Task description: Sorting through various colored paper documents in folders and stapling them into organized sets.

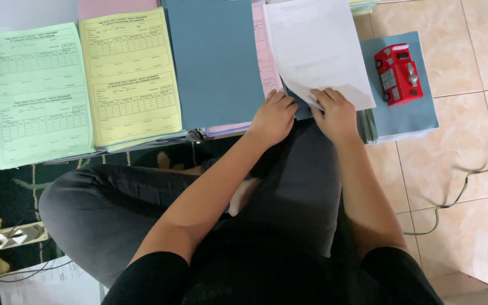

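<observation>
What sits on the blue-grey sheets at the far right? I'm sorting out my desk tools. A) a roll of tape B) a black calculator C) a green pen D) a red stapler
D: a red stapler lies on the blue-grey sheets, beyond the right hand.

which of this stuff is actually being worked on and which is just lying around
In hand:
- white sheets, lower corner pinched by the right hand
- blue-grey cover sheet, edge under the left hand
- pink forms between them

Lying about:
- green forms
- yellow forms
- red stapler on a blue-grey stack
- green cable
- power strip
</observation>
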